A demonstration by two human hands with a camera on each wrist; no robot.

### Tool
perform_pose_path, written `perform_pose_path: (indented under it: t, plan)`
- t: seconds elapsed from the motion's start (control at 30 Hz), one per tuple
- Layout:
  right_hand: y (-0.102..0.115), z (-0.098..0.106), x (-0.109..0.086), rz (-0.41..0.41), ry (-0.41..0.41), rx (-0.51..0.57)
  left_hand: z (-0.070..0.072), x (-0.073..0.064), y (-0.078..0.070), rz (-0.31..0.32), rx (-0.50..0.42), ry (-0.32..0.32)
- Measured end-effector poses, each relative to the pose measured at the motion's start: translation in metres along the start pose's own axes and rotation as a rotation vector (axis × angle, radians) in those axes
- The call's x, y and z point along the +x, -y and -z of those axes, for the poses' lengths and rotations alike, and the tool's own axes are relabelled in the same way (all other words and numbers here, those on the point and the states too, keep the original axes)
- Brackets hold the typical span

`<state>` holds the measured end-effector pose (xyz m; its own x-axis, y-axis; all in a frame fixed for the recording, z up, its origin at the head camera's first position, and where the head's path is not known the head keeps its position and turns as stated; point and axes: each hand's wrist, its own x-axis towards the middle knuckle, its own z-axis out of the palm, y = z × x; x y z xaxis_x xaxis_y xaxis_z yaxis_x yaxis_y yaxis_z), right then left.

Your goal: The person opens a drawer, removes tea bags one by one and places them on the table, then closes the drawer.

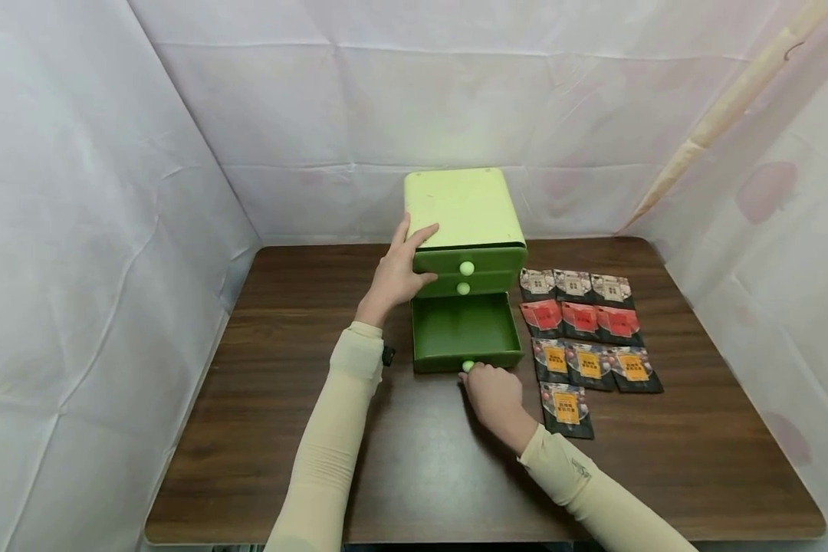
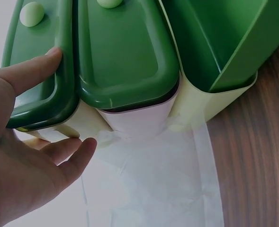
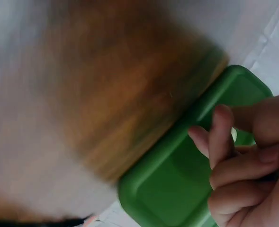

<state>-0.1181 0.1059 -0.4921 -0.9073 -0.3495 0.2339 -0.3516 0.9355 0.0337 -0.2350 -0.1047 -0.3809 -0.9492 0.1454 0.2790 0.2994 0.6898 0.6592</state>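
A small drawer cabinet [image 1: 464, 203] with a pale yellow-green top and green drawer fronts stands at the back middle of the table. My left hand [image 1: 399, 274] rests spread at its left front corner, thumb over the top drawer's front [image 2: 42, 90] and fingers along the side. The bottom drawer [image 1: 435, 363] is pulled out, and its inside shows bare. At its front my right hand [image 1: 498, 395] pinches the round light-green knob [image 1: 468, 366]; curled fingers hide most of this knob in the right wrist view. The two upper drawers are closed.
Right of the cabinet, flat packets lie in rows: white-labelled ones [image 1: 574, 285] at the back, red ones [image 1: 581, 320], then yellow-labelled ones [image 1: 589, 366], with a single yellow-labelled packet [image 1: 566, 410] nearest. The brown wooden table [image 1: 283, 429] is bordered by white cloth walls [image 1: 421, 107].
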Motion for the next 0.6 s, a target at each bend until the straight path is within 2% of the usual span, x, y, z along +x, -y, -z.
perform_pose_path:
  t: [0.17, 0.5, 0.6]
  plan:
    - [0.003, -0.005, 0.003, -0.009, -0.052, -0.022, 0.001, 0.000, -0.002, 0.010, 0.002, 0.003]
    - [-0.001, -0.004, 0.029, -0.031, -0.025, -0.011, 0.000, 0.000, 0.000, 0.004, -0.004, 0.004]
    - [-0.003, -0.002, 0.041, -0.036, 0.011, -0.001, -0.001, 0.000, -0.001, 0.001, -0.008, 0.007]
